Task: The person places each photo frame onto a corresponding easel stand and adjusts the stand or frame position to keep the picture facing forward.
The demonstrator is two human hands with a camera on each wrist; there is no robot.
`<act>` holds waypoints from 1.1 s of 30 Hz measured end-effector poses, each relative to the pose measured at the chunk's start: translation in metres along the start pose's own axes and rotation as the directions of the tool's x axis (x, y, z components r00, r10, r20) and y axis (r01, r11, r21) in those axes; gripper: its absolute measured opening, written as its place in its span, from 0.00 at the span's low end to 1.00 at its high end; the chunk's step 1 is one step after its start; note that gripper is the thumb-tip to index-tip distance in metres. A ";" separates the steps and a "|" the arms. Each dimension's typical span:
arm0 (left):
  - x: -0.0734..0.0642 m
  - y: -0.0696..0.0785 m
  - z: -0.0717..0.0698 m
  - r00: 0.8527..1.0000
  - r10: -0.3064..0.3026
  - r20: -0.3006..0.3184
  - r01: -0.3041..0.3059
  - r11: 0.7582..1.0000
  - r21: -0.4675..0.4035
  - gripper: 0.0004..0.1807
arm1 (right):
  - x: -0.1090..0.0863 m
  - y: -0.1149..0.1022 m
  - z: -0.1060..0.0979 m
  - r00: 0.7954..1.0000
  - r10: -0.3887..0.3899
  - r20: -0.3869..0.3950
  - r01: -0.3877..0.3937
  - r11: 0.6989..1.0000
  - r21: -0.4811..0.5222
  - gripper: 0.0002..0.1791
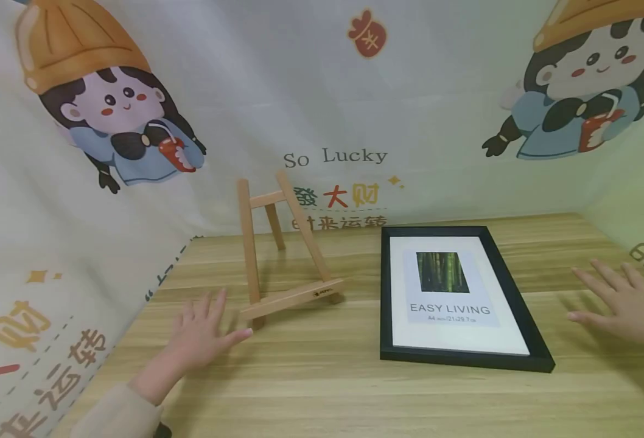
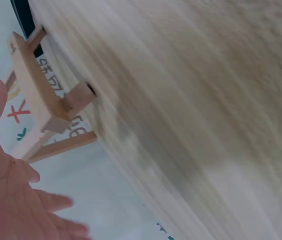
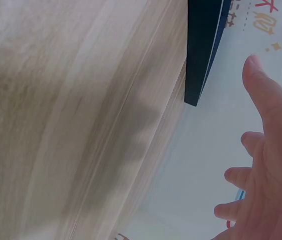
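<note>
Head view: I'm hovering both hands flat, fingers spread, gripping nothing. Left hand (image 1: 201,334) is just left of the easel (image 1: 283,255); right hand (image 1: 626,304) is well right of the picture frame (image 1: 459,295), which is lying flat on the worktop (image 1: 322,389), right of the easel. Wrist views only show the easel's base ledge (image 2: 36,85) and a frame corner (image 3: 200,50).

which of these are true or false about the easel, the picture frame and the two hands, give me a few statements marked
1. The wooden easel stands upright on the table. True.
2. The black picture frame rests on the easel. False: it lies flat on the table, to the right of the easel.
3. The left hand grips the easel. False: its fingers are spread and it holds nothing, close beside the easel's base.
4. The right hand is open, to the right of the frame and apart from it. True.
5. The frame's insert reads EASY LIVING. True.
</note>
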State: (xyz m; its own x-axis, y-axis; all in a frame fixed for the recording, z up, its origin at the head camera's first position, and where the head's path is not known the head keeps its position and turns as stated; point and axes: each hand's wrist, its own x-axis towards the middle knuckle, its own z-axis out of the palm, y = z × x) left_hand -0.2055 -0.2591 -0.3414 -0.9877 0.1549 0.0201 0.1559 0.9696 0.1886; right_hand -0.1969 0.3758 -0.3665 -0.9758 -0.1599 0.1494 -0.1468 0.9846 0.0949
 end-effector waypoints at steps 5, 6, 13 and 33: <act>0.005 0.013 -0.007 0.998 0.015 0.066 -0.010 0.997 -0.081 0.51 | 0.001 0.000 -0.001 1.000 0.007 0.011 -0.007 1.000 0.007 0.54; 0.006 0.016 -0.009 0.997 0.018 0.081 -0.009 0.994 -0.111 0.50 | 0.001 0.000 -0.002 1.000 0.005 0.012 -0.006 1.000 0.015 0.53; 0.017 0.030 -0.016 0.987 -0.002 0.159 0.045 0.962 -0.268 0.45 | 0.009 -0.006 -0.010 0.999 -0.006 0.044 0.001 0.993 0.115 0.46; 0.042 0.095 -0.023 0.966 0.061 0.251 0.148 0.668 -0.730 0.26 | 0.020 -0.002 -0.028 0.853 -0.017 0.522 -0.397 0.629 0.668 0.49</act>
State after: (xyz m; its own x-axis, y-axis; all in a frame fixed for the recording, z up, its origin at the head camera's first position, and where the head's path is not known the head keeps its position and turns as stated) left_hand -0.2322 -0.1645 -0.3003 -0.9423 0.2560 -0.2156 -0.0488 0.5321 0.8453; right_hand -0.2117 0.3681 -0.3356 -0.9143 -0.1158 -0.3881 0.1866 0.7301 -0.6573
